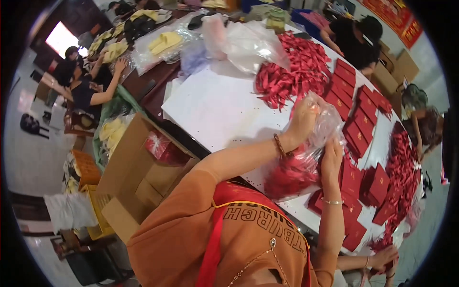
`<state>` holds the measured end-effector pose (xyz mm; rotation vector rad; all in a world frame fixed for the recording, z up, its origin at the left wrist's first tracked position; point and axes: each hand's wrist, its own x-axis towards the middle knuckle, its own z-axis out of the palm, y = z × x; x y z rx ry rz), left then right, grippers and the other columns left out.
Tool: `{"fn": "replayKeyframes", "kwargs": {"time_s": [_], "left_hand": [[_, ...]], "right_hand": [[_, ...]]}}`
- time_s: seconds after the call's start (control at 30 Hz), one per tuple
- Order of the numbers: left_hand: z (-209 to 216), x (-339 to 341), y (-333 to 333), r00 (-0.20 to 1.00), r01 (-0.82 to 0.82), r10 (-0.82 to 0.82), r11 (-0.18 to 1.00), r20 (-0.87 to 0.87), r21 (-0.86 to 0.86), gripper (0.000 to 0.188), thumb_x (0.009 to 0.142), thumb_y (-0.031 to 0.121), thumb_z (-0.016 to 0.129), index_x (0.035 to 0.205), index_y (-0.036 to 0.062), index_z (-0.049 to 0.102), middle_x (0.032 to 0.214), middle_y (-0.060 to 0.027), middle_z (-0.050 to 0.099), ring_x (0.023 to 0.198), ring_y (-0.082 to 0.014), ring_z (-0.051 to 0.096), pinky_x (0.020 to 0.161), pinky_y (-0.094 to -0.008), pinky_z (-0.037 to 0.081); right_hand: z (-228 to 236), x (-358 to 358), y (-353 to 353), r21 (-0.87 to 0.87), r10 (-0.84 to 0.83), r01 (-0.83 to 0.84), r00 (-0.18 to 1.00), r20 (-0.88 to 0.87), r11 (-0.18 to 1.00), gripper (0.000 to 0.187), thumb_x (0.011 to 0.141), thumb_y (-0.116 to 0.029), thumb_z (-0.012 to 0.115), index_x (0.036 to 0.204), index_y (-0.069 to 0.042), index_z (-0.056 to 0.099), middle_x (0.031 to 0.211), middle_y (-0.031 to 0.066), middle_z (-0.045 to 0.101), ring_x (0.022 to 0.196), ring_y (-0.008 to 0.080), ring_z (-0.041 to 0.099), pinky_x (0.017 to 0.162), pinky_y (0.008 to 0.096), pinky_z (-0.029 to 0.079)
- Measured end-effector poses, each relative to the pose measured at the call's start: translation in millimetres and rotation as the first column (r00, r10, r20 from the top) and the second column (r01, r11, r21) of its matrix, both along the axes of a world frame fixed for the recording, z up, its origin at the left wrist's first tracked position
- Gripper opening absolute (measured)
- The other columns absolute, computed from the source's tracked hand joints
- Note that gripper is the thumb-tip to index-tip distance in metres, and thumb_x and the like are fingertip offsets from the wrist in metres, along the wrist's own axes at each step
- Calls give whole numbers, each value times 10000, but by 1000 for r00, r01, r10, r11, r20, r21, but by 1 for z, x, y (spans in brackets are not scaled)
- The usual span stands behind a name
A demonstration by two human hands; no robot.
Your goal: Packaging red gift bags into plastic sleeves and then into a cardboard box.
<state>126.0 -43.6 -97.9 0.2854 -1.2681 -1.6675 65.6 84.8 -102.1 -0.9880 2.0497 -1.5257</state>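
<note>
Two hands on one clear plastic bag [306,158] stuffed with red ribbon bits, sitting on the white tabletop [215,110] next to rows of red boxes [356,129]. Left hand [303,119] pinches the bag's top edge, right hand [331,160] grips its side. Best bet: keep the mouth held high so nothing spills.

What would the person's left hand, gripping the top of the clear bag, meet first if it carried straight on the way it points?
Probably the heap of red ribbons beyond the left hand, though depth is unclear.
</note>
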Motion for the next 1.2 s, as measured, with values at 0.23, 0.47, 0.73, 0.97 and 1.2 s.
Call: {"fn": "replayKeyframes", "kwargs": {"time_s": [0.23,0.47,0.73,0.97,1.2], "left_hand": [[8,43,-37,952,127,56,820,-300,558,144,770,53,409,767,59,553,754,-27,551,635,-110,527,578,-254,442],[42,90,-36,860,511,-502,847,94,-148,600,712,116,614,1225,6,325,1047,-149,532,979,-207,529,835,-320,431],[-28,136,-89,896,366,79,427,437,-827,1040,706,249,697,1353,31,-88,1313,-184,310,1148,-163,368,927,-302,339],[10,41,-29,786,614,-596,782,162,-104,715,831,188,556,1371,63,104,1391,-108,213,1274,-191,218,1029,-306,208],[28,17,-14,931,364,-353,901,-90,236,438,891,407,396,1025,19,551,938,-73,604,857,-143,559,786,-281,448]], "right_hand": [[-11,-19,3,-17,10,-11,999,-37,1000,358,891,-179,406,1133,74,484,1087,112,542,994,167,475,883,275,329],[-10,-16,-14,-156,80,-73,996,37,985,311,893,-178,395,1023,72,528,974,84,547,914,164,474,843,278,341],[-10,-11,-3,-41,41,-43,998,-48,998,331,883,-141,379,1117,55,507,1125,125,535,1032,194,475,909,288,324],[6,2,0,-104,64,-78,989,-130,992,371,801,-90,350,1103,38,524,1051,115,573,974,182,506,864,283,361],[3,-2,-22,-146,12,-16,1000,-27,989,300,900,-201,385,1015,18,555,963,45,569,893,128,494,818,243,370]]}}
